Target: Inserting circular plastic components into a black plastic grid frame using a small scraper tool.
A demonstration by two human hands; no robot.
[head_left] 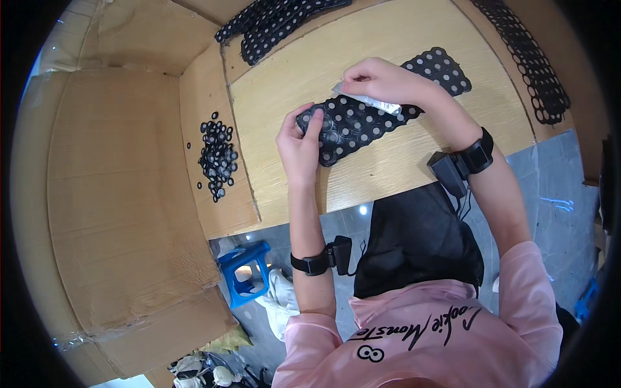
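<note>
A long black sheet of joined rings with pale round dots [362, 123] lies slantwise across the pale wooden table. At its left end, my left hand [300, 143] is closed on the edge, thumb on top and fingers along the rim. A few clear round outlines show on the sheet beside my thumb. Above the sheet's middle, my right hand [391, 83] pinches the left end of a shiny silver strip [381, 105], which lies along the sheet's upper side. What the strip is, I cannot make out. My right forearm crosses over the sheet and hides part of it.
Small black rings [217, 158] lie piled on cardboard to the left. More dotted black sheets [275, 29] are stacked at the far left edge. A black strip with open holes [527, 61] lies at the far right. Tall cardboard walls [116, 194] stand left; a blue stool [246, 275] stands below.
</note>
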